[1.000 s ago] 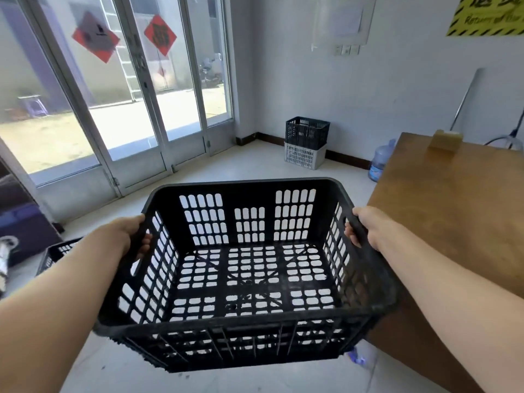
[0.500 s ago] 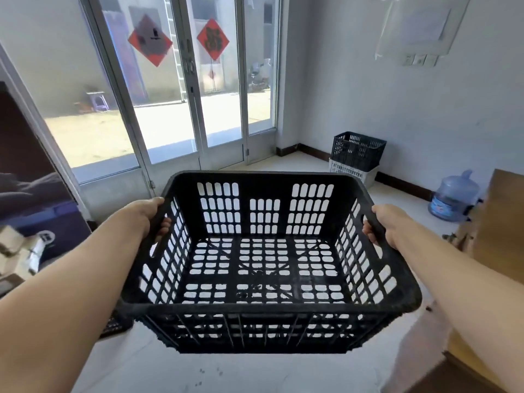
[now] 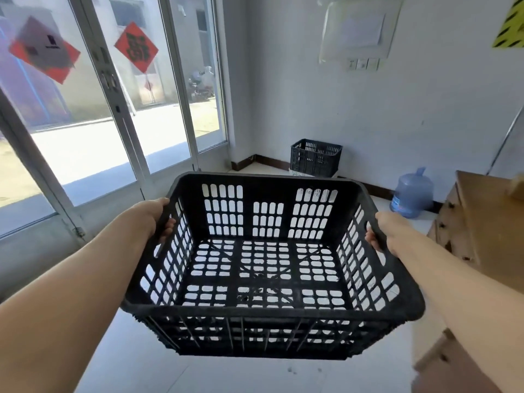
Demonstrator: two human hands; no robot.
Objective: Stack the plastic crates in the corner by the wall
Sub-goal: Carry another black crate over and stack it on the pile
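Head view: a person is carrying an empty black slatted crate point(image 3: 269, 268) off the floor point(image 3: 119, 361), open side up. The left hand point(image 3: 157, 215) is wrapping the crate's left rim near the far corner, its grip clenched on the rim with fingers point(image 3: 167, 226) curling down inside the wall. The right hand point(image 3: 381, 232) is doing the same on the right rim, its grip clenched on that edge with fingertips point(image 3: 371, 241) showing inside. Both forearms are running back toward the viewer along the crate's two sides.

Beyond both grips, well apart from the held crate, a second black crate point(image 3: 315, 158) is sitting on top of a white crate point(image 3: 300, 173) against the wall point(image 3: 368, 114), near the room's corner; only a strip of the white one is showing above the held crate's far rim. To the right of that stack, a blue water jug point(image 3: 411, 195) is standing on the floor beside the skirting.

Beside the right grip, a wooden surface point(image 3: 487, 222) is extending along the right edge. Beyond the left grip, glass doors point(image 3: 93, 117) are carrying two red diamond paper signs point(image 3: 136, 46)
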